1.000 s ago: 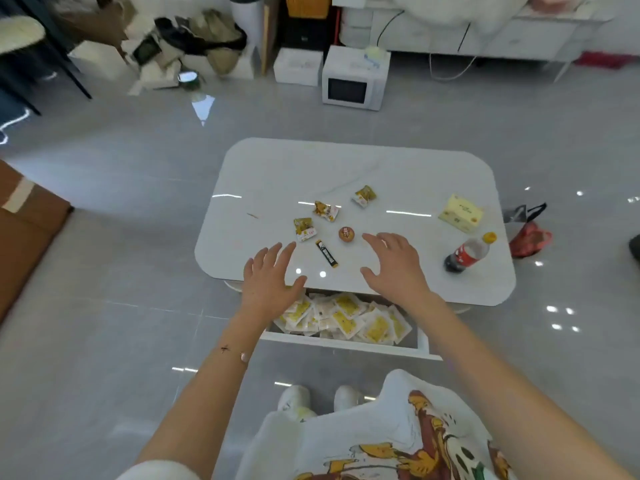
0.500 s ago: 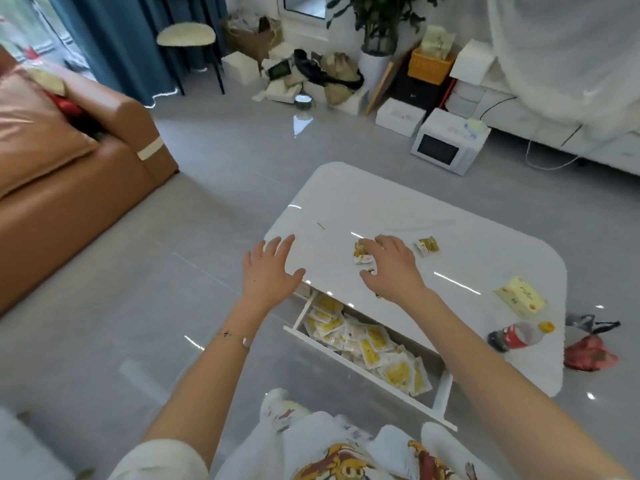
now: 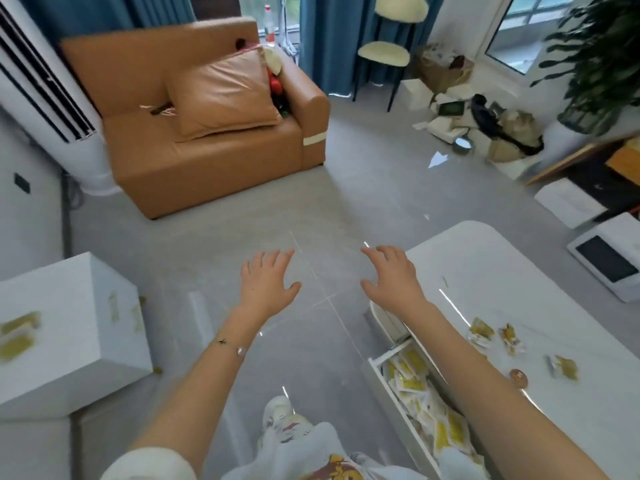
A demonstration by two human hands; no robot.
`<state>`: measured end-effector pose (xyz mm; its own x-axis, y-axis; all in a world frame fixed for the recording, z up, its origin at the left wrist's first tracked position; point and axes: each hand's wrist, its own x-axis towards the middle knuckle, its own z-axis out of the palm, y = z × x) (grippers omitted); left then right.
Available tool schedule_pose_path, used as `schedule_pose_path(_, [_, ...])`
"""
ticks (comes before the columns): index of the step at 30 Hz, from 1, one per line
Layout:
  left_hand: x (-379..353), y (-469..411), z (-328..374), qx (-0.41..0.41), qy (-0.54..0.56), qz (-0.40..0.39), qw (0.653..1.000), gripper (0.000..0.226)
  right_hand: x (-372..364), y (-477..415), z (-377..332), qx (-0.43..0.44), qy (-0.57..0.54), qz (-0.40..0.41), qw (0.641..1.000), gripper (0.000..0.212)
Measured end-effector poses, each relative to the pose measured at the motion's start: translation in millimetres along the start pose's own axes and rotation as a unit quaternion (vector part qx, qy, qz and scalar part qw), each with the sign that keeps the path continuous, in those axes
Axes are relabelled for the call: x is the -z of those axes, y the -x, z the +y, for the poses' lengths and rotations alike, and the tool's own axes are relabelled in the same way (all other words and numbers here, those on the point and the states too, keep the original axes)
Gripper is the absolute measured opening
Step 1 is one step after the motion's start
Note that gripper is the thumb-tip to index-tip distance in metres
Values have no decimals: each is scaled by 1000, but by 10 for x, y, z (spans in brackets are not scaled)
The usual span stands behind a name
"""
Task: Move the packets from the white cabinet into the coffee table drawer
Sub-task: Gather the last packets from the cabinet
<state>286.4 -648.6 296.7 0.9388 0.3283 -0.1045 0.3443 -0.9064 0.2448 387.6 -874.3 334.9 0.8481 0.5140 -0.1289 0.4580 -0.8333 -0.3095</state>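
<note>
Yellow packets [image 3: 429, 410] fill the open coffee table drawer [image 3: 373, 368] at right; others lie blurred on the white cabinet [image 3: 79, 306] at left. Ahead, the left hand [image 3: 268, 282] and right hand [image 3: 391, 275] hover empty, fingers spread, before a tan sofa [image 3: 214, 161].

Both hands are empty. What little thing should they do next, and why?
Probably reach the left hand toward the white cabinet and pick up one of the blurry yellow packets on top. Both it and the right hand are open over the floor, holding nothing, and the drawer stands open, part-filled and ready for more.
</note>
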Motion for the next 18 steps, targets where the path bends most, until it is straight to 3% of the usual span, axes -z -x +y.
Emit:
schedule_pose_path(9, [545, 19, -1856, 149, 32, 41, 987, 72, -448, -1139, -1788, 110, 6, -36, 993, 65])
schedule_pose_path(18, [661, 91, -2971, 268, 61, 67, 959, 73, -835, -1958, -2964, 222, 26, -81, 971, 63])
